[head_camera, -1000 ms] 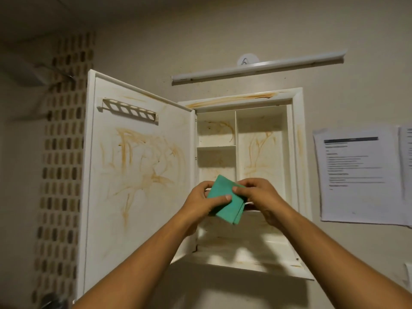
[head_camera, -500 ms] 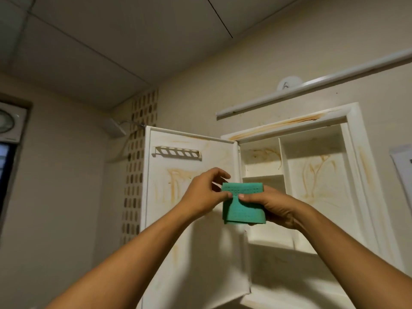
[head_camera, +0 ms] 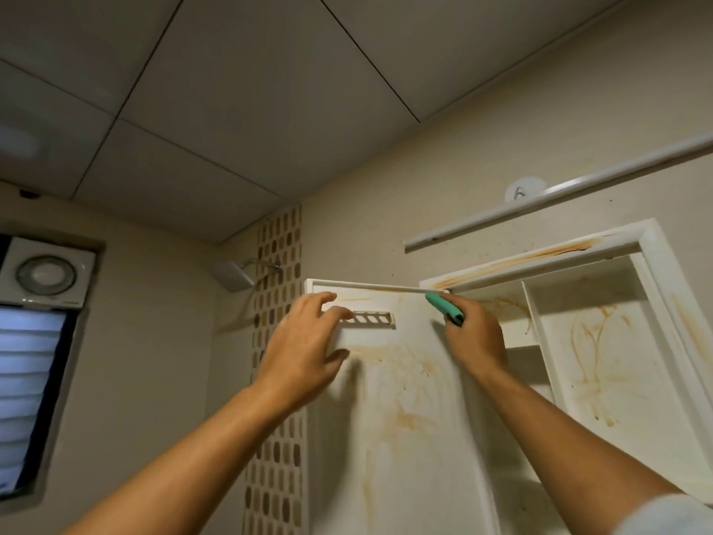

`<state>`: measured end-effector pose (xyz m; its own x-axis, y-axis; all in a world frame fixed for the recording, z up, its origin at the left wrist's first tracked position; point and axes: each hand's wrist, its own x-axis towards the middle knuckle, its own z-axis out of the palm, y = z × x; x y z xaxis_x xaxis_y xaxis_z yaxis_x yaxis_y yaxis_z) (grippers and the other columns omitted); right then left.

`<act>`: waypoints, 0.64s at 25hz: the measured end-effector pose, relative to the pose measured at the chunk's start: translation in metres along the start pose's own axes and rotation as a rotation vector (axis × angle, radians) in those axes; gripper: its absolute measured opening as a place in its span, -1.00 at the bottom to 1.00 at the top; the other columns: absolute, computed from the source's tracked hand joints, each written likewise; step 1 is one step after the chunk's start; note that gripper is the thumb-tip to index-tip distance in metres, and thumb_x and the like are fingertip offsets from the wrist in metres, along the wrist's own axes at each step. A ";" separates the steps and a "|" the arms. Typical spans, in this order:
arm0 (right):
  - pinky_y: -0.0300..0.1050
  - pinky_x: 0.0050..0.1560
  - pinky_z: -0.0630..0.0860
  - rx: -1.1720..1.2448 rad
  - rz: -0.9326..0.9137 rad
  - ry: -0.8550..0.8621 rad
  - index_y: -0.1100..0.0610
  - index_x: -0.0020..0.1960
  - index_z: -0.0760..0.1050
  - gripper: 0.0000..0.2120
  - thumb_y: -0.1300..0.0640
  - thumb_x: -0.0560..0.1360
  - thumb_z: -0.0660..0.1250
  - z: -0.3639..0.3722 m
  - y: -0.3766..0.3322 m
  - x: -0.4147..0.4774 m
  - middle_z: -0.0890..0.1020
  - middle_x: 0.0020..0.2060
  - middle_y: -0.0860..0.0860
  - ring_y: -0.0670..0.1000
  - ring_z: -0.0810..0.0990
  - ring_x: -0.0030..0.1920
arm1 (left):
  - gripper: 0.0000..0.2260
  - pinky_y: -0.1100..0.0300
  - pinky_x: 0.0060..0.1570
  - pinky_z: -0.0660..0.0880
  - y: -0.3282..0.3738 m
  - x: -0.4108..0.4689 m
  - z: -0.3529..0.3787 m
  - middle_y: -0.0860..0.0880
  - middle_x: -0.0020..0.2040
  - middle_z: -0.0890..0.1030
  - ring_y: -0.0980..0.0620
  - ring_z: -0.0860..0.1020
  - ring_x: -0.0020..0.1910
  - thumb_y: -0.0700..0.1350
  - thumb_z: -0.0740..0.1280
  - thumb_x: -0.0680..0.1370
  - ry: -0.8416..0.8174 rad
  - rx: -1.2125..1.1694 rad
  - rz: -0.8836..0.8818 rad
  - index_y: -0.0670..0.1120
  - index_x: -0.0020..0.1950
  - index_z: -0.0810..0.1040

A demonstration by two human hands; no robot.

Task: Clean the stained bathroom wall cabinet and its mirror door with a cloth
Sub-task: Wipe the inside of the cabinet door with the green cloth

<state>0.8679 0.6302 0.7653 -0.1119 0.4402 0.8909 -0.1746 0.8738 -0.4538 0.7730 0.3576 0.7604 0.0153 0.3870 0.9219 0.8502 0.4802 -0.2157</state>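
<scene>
The white wall cabinet hangs open, orange-brown streaks on its back wall, shelves and top frame. Its door swings out to the left and shows its stained inner face; the mirror side is hidden. My right hand grips the folded green cloth and holds it against the door's top right corner by the hinge. My left hand is raised at the door's upper left, fingers loosely spread over the small slotted rack, holding nothing.
A long white light bar runs above the cabinet. A shower head and a strip of mosaic tiles stand left of the door. A vent fan and louvred window are at far left.
The view tilted up toward the ceiling. My left hand let go of the cloth and moved to the door's upper left. My right hand carried the cloth up to the door's top edge.
</scene>
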 end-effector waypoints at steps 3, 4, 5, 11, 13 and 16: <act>0.04 0.09 0.61 -0.102 0.002 -0.078 -0.09 0.44 0.51 -0.44 0.38 0.56 0.30 0.033 0.008 -0.015 0.59 0.25 -0.02 0.07 0.56 0.14 | -0.44 -0.07 0.54 0.25 -0.016 -0.012 0.000 0.12 0.63 0.09 0.08 0.09 0.61 0.03 0.36 0.61 -0.070 -0.324 -0.147 0.12 0.58 0.26; 0.03 0.09 0.62 -0.092 0.039 -0.052 -0.08 0.45 0.50 -0.42 0.39 0.55 0.29 0.045 0.012 -0.026 0.58 0.25 -0.02 0.07 0.56 0.15 | -0.41 -0.10 0.56 0.21 -0.020 -0.014 0.001 0.15 0.64 0.06 0.08 0.08 0.62 0.02 0.34 0.62 -0.087 -0.448 -0.180 0.13 0.61 0.21; 0.03 0.07 0.64 -0.066 0.097 0.001 -0.07 0.47 0.48 -0.42 0.39 0.54 0.29 0.056 0.012 -0.040 0.58 0.23 -0.03 0.08 0.57 0.16 | -0.40 -0.13 0.56 0.20 -0.023 -0.016 0.002 0.16 0.65 0.07 0.09 0.10 0.62 0.01 0.31 0.62 -0.088 -0.552 -0.215 0.14 0.63 0.17; 0.07 0.36 0.50 -0.175 -0.186 0.019 0.02 0.58 0.30 -0.33 0.24 0.51 0.37 0.129 -0.075 -0.112 0.40 0.44 0.02 0.11 0.34 0.46 | -0.42 -0.03 0.56 0.24 -0.030 -0.030 0.008 0.13 0.62 0.24 0.17 0.23 0.56 0.20 0.19 0.66 -0.061 -0.869 -0.355 0.13 0.65 0.14; 0.11 0.39 0.48 -0.292 -0.582 -0.111 0.07 0.55 0.37 -0.38 0.21 0.50 0.39 0.116 -0.065 -0.100 0.46 0.45 0.09 0.17 0.39 0.46 | -0.34 -0.08 0.54 0.28 -0.035 -0.032 0.012 0.16 0.60 0.28 0.16 0.28 0.55 0.35 0.16 0.58 -0.078 -0.903 -0.382 0.18 0.64 0.14; 0.20 0.37 0.48 -0.510 -0.681 -0.106 0.08 0.50 0.43 -0.39 0.25 0.46 0.42 0.070 0.006 -0.057 0.54 0.40 0.12 0.22 0.50 0.36 | -0.28 -0.10 0.56 0.24 -0.044 -0.030 0.013 0.26 0.60 0.24 0.19 0.25 0.56 0.52 0.11 0.50 -0.119 -0.933 -0.400 0.29 0.62 0.13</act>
<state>0.8050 0.5961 0.7106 -0.2375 -0.2132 0.9477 0.2221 0.9379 0.2667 0.7288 0.3349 0.7378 -0.3686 0.4330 0.8226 0.8532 -0.1938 0.4843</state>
